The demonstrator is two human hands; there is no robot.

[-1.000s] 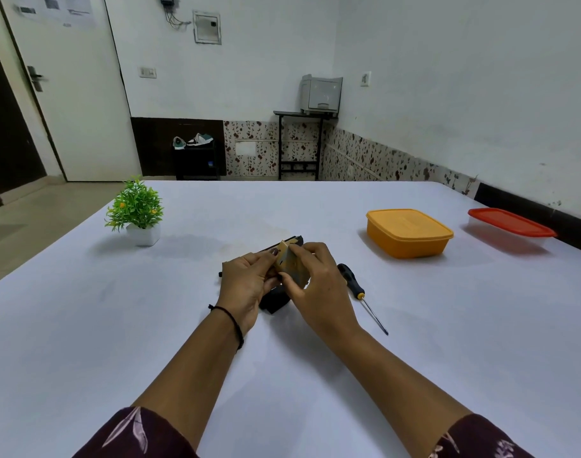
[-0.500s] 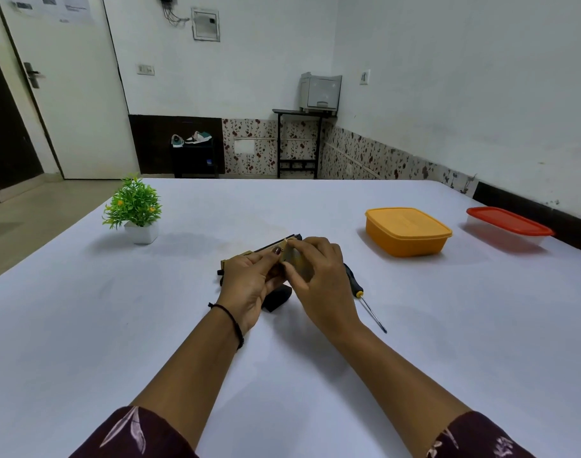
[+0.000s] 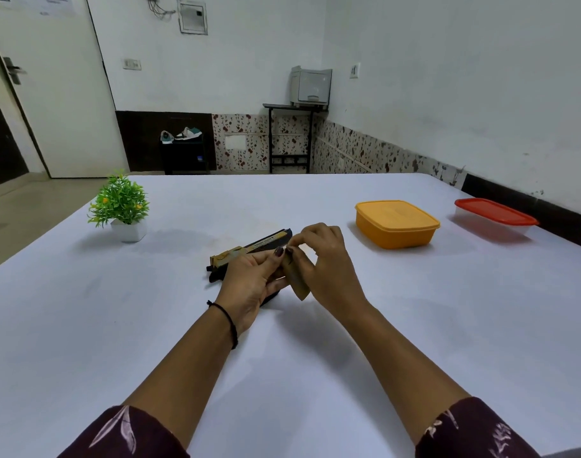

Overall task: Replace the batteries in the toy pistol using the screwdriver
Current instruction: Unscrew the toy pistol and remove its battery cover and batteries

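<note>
Fingers of the right hand pinch a tan cover piece; the left hand grips the toy pistol.
The pistol rests mid-surface, its grip hidden by both hands. An orange box and a red-lidded box sit to the right, a potted plant to the left. The barrel lettering is too small to read.

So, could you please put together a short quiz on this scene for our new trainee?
1. True or false: the left hand holds the black and gold toy pistol.
2. What does the right hand pinch? A) a screwdriver B) a flat tan piece C) a battery
3. Which stands nearer the hands: the orange lidded plastic box or the clear plastic box with a red lid?
Key: 1 true; 2 B; 3 the orange lidded plastic box.
</note>
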